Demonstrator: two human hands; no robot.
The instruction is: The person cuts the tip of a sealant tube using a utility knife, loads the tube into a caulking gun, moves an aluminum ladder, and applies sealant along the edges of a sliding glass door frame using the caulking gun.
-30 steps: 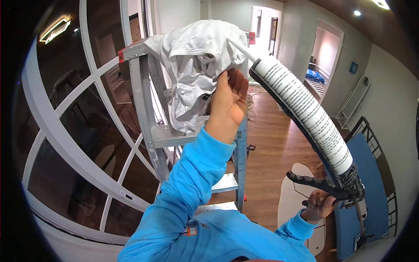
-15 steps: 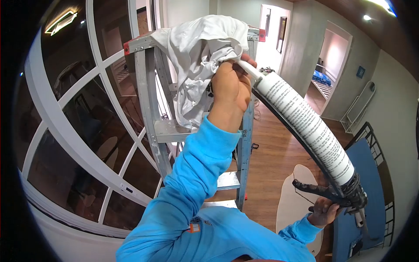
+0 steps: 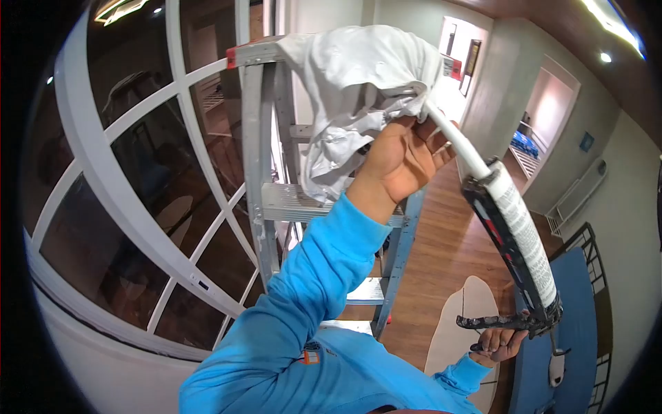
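My left hand (image 3: 407, 157) is raised to the white cloth (image 3: 369, 58) draped over the ladder's top. Its thumb side is tucked into the cloth's lower folds, and its other fingers curl behind the white nozzle (image 3: 456, 138). The nozzle's tip meets the cloth's edge and is hidden there. Held at a slant, the caulking gun (image 3: 507, 245) has a black, smeared frame around a white printed sealant tube (image 3: 527, 238). My right hand (image 3: 500, 343), at lower right, is closed round the gun's handle below the dirty black lever (image 3: 493, 322).
An aluminium stepladder (image 3: 255, 138) stands directly before me. White-framed glass panels (image 3: 148, 179) run along the left. On the wooden floor (image 3: 431, 241) lies a beige, rounded mat (image 3: 458, 310). A blue panel (image 3: 572, 303) and a black metal frame (image 3: 596, 265) are at right.
The caulking gun has turned about its length, so its black frame with red marks faces me. More of the nozzle shows. My left hand has opened slightly, and the view has shifted.
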